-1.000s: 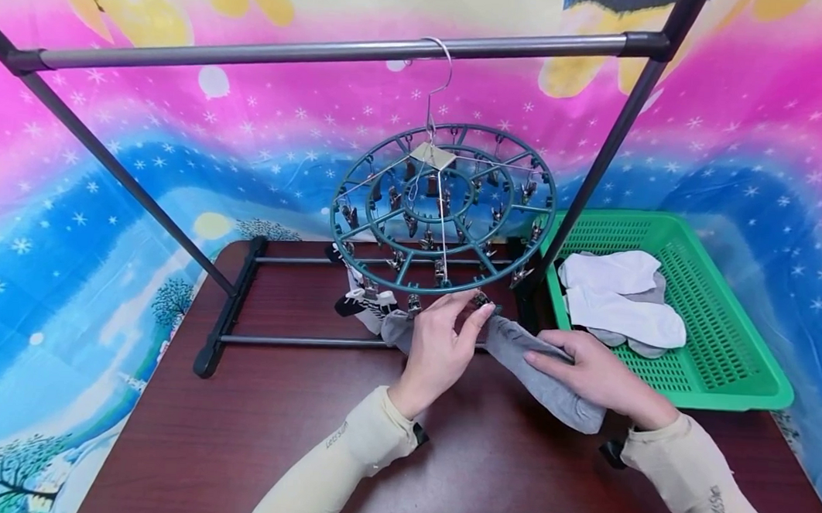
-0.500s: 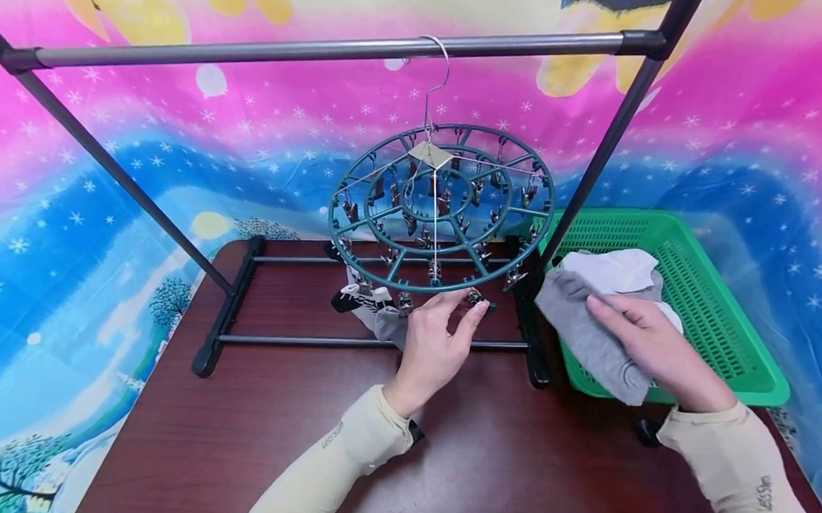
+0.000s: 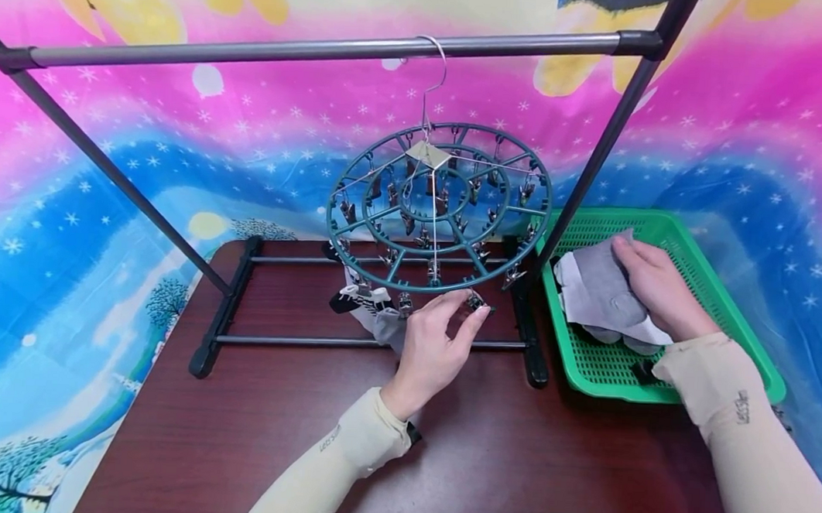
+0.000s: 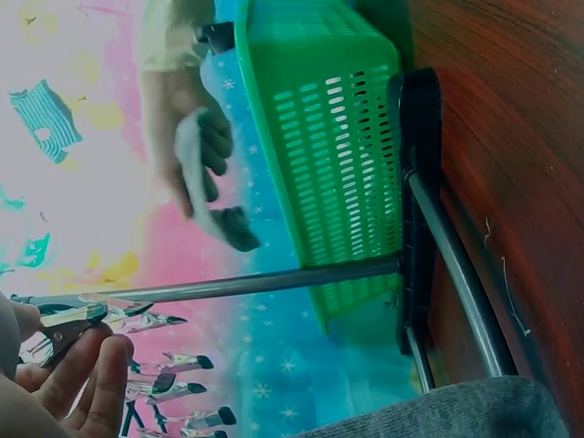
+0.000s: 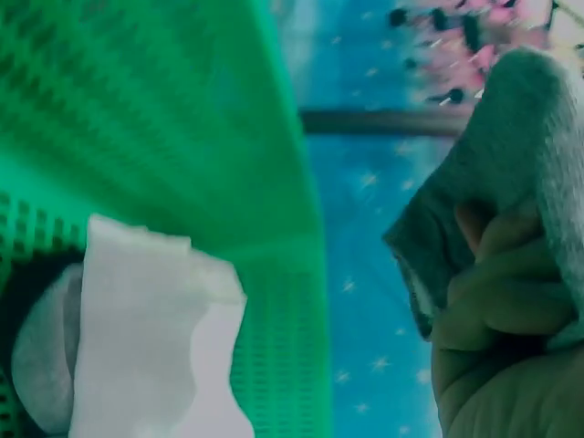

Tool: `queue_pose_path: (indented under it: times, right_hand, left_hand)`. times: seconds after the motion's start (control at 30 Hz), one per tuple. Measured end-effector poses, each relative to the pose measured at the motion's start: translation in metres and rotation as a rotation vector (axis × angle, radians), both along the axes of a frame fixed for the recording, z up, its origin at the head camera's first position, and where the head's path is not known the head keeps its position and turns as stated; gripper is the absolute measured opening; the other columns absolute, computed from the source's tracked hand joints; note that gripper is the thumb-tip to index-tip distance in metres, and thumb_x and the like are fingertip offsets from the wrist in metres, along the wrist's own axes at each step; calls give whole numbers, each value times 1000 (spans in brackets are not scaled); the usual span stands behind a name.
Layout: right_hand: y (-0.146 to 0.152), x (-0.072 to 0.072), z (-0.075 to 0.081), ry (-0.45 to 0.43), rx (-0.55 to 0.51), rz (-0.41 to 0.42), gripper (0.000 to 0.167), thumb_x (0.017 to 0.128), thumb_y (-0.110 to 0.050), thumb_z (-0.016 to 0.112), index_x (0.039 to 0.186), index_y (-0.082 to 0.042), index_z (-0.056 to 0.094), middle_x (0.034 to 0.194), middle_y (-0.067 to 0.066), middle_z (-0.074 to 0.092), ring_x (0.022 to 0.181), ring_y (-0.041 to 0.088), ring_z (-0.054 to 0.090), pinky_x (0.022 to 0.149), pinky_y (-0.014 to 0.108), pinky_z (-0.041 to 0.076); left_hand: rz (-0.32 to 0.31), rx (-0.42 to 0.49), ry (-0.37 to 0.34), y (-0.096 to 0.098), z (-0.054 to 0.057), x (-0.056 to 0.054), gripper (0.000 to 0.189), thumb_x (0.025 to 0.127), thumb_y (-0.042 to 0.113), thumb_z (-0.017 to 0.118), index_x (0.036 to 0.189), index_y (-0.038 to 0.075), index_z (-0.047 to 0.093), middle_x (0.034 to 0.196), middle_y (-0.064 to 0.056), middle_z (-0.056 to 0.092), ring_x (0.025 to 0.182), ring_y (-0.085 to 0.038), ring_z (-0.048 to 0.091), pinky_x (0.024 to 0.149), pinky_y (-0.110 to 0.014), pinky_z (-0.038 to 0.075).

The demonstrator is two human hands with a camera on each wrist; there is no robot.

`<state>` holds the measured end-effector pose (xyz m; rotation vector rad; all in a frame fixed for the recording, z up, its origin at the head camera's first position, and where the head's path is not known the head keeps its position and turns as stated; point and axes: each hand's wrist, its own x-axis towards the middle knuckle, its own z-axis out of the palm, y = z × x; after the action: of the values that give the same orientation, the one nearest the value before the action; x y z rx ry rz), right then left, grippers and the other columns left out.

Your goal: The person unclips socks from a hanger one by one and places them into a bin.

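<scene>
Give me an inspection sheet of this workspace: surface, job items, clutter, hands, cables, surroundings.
Surface: dark reddish-brown table under a metal rack.
Job's things: round clip hanger hooked on the rack's bar, a black-and-white sock and a hanging gray sock below it; white and gray socks in a green basket.
Clutter: nothing seen.
Hands: left hand pinches a clip; right hand holds another gray sock over the basket.
Cables: nothing seen.
Surroundings: colorful snowflake-patterned backdrop.

Clip hanger (image 3: 428, 155) on rack (image 3: 254, 52); basket (image 3: 622, 219) right of rack, socks (image 5: 137, 319) inside.
</scene>
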<state>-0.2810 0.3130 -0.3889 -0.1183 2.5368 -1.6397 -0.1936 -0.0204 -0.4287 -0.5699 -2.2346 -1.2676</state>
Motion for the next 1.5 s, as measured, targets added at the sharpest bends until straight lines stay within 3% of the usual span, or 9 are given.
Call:
queue_pose_path:
  times: [0.13, 0.27, 0.43, 0.6, 0.73, 0.83, 1.13, 1.3, 1.5]
  right_hand:
    - [1, -19, -8, -65, 68, 50, 61, 111, -50, 30, 140, -1, 50, 97, -13, 65, 85, 1, 65, 76, 21, 54]
    - [2, -35, -19, -147, 80, 93, 75, 110, -55, 25, 156, 3, 33, 132, 12, 59, 117, 16, 62, 89, 23, 52]
    - [8, -50, -39, -320, -11, 179, 76, 111, -52, 21, 165, -6, -6, 172, 24, -1, 159, 41, 7, 127, 52, 23]
    - [16, -55, -53, -409, -33, 260, 72, 113, -46, 18, 162, -10, -19, 170, 28, -11, 157, 48, 1, 125, 62, 17]
    - [23, -53, -59, -378, 113, 292, 68, 113, -41, 14, 165, -3, -8, 157, 42, 23, 137, 46, 49, 103, 53, 51]
    - [26, -51, -61, -338, 260, 263, 67, 114, -39, 19, 164, 2, -2, 144, 44, 36, 114, 40, 62, 81, 46, 59]
    - [29, -53, -61, -226, 653, 189, 84, 108, -35, 48, 161, 9, 0, 157, 46, 18, 139, 66, 29, 106, 73, 37]
    - [30, -52, -59, -222, 738, 173, 88, 106, -41, 52, 162, 6, 2, 155, 46, 24, 133, 62, 41, 98, 69, 44]
    - [29, -52, -61, -199, 734, 176, 91, 104, -39, 57, 165, -4, -1, 147, 46, 38, 91, 37, 68, 72, 47, 54]
  left_hand:
    - [-6, 3, -4, 0, 0, 1, 30, 101, 26, 69, 121, 5, 73, 110, -6, 77, 97, -14, 73, 86, -30, 60]
    - [-6, 3, -9, -1, 1, 1, 31, 100, 27, 69, 122, 5, 73, 109, -6, 78, 97, -14, 73, 87, -30, 59]
    - [-9, -3, -8, -1, 0, 1, 30, 101, 27, 69, 122, 6, 73, 106, -5, 78, 97, -14, 73, 85, -29, 59]
    - [-8, 1, 2, -3, 1, 1, 29, 101, 27, 68, 123, 8, 73, 105, -4, 77, 97, -15, 72, 84, -29, 59]
    - [-7, -1, 0, -3, 2, 1, 29, 101, 26, 68, 124, 8, 73, 104, -3, 77, 96, -15, 72, 83, -30, 59]
    - [-7, -10, -6, -3, 2, 1, 30, 101, 27, 68, 124, 9, 73, 105, -3, 77, 97, -15, 72, 84, -30, 59]
    - [-10, -4, -6, -4, 2, 0, 26, 102, 28, 67, 122, 11, 73, 101, -1, 76, 93, -12, 72, 80, -29, 58]
    - [-19, -1, -20, -5, 3, 1, 25, 102, 28, 67, 121, 11, 72, 101, 0, 76, 92, -11, 72, 81, -26, 58]
    - [-21, -3, -31, -6, 3, 1, 27, 102, 29, 67, 121, 11, 73, 102, -1, 76, 93, -12, 72, 82, -26, 58]
